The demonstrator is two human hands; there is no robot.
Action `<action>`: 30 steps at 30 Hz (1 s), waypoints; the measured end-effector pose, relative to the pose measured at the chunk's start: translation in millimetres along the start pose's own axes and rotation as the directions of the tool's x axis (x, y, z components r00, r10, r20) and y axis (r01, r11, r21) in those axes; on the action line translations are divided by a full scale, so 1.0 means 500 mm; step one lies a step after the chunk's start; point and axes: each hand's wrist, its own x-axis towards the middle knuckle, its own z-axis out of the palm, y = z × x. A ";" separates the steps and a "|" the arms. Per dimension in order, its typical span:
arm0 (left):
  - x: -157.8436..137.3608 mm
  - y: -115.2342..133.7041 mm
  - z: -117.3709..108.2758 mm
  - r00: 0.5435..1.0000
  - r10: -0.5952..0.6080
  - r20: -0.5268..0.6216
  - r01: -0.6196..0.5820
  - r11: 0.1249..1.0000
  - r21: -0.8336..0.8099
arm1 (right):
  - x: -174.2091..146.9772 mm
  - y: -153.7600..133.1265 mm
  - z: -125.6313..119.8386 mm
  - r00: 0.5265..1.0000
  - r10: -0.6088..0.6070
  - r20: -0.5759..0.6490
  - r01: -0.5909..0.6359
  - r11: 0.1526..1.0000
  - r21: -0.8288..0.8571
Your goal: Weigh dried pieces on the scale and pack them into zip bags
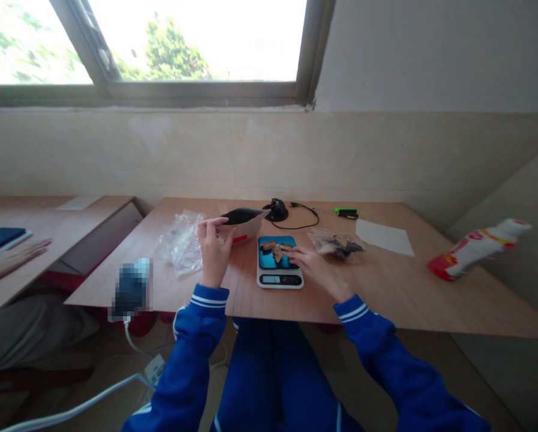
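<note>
A kitchen scale (280, 285) with a blue top and a small display lies flat on the table in front of me. Several brown, curled dried pieces (276, 254) rest on its blue plate. My right hand (316, 267) reaches over the plate's right side, its fingertips closed on one of these pieces. To the left of the scale, my left hand (215, 255) grips a light paper pouch (251, 228) with a red mark, thumb in front. The pouch is tilted and its dark mouth is open; what is inside is hidden.
Crumpled clear plastic (181, 243) lies left, a clear bag with dark pieces (338, 246) right. Behind are a black round-based device (276, 210) with cable and a green-black screwdriver (346, 212). White paper (384, 237) and a tilted bottle (475, 249) are farther right. Another person's hand (21, 258) rests leftward.
</note>
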 end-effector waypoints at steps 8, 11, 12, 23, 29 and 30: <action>-0.001 0.001 -0.008 1.000 0.000 0.027 0.001 1.000 -0.006 | -0.011 -0.006 0.027 0.996 0.087 -0.032 -0.086 0.996 0.028; -0.001 0.000 -0.010 1.000 0.003 0.030 -0.003 1.000 -0.001 | -0.012 -0.007 0.027 0.995 0.081 -0.050 -0.076 0.994 0.081; -0.001 -0.001 -0.010 1.000 0.004 0.030 -0.004 1.000 0.000 | -0.013 -0.005 0.027 0.995 0.083 -0.060 -0.077 0.993 0.094; -0.010 0.001 -0.011 0.998 0.006 0.058 -0.008 0.999 0.039 | -0.005 -0.035 -0.020 0.979 0.043 -0.202 -0.014 0.990 0.141; -0.012 0.008 -0.010 0.999 0.014 0.036 -0.018 0.995 0.097 | 0.064 -0.132 -0.076 0.942 -0.051 -0.331 0.128 0.968 0.216; -0.014 0.009 -0.010 0.999 0.017 0.037 -0.020 0.995 0.102 | 0.079 -0.145 -0.082 0.939 -0.065 -0.337 0.153 0.958 0.244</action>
